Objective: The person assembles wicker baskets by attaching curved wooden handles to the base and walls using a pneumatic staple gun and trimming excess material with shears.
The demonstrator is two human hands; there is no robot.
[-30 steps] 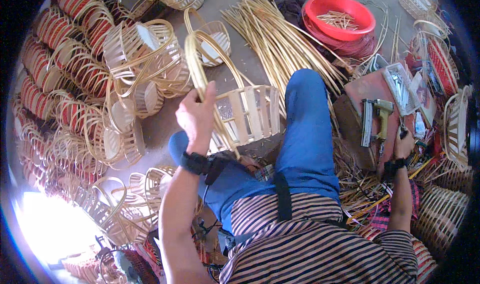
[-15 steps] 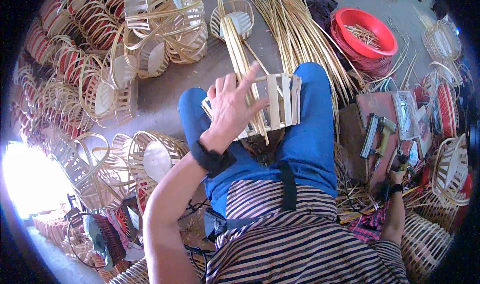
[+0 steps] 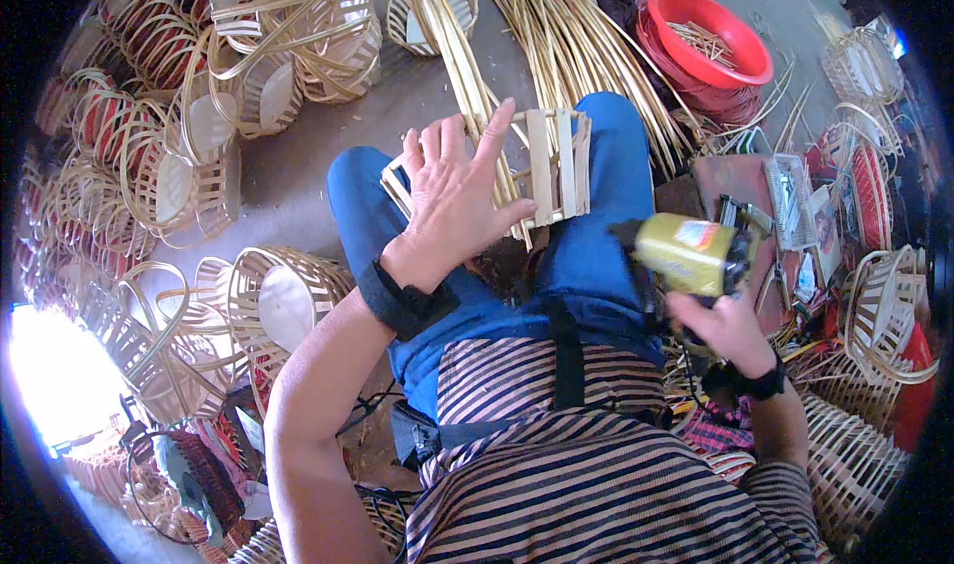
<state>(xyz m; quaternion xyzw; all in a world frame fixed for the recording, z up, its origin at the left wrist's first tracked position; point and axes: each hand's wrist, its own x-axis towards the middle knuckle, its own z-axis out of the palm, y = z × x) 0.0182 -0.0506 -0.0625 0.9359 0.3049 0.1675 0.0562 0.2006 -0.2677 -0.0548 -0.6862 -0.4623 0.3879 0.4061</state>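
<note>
My left hand (image 3: 444,191) lies over a small slatted wooden basket (image 3: 542,181) that rests across my thighs. Its fingers and thumb are spread, pressing near a bundle of long flat wooden strips (image 3: 459,62) that runs from the basket away from me. What lies under the palm is hidden. At the right, my right hand (image 3: 730,330) is closed round a yellow-green nail gun (image 3: 691,254), lifted above the right thigh. The gun is blurred by motion, and its dark nose points toward the basket side.
Woven baskets with tall handles (image 3: 179,181) crowd the left. A red basin (image 3: 711,42) with short sticks stands at the far right on coiled reddish cord. Long thin sticks (image 3: 576,62) lie on the floor ahead. A wire tray (image 3: 792,201) rests on a brown board at right.
My right hand has picked the nail gun up off the board and brought it left toward my lap. My left hand stays on the basket, and the view has shifted slightly.
</note>
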